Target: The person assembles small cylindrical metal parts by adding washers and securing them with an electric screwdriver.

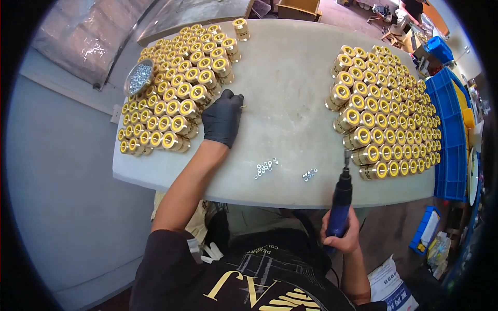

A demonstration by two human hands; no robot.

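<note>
My left hand (pixel 223 119), in a black glove, is at the right edge of the left-hand group of brass-coloured cylinders (pixel 177 124) with yellow ring-shaped tops. Its fingers are curled inward, and whatever they hold is hidden beneath the glove. A small yellowish bit shows beside the fingertips. My bare right hand (pixel 343 230) is wrapped round a blue and black electric screwdriver (pixel 341 205) at the table's front edge. The tool's bit points away from me, close to the nearest cylinders of the right-hand group (pixel 381 169). Small nuts (pixel 263 168) lie in a loose cluster between my hands.
A second cluster of small metal parts (pixel 309 174) lies near the front edge of the pale table (pixel 290 129). A metal bowl (pixel 140 78) of small hardware rests against the left group. One cylinder (pixel 241 29) stands apart at the back. Blue crates (pixel 447 135) adjoin the table's right side.
</note>
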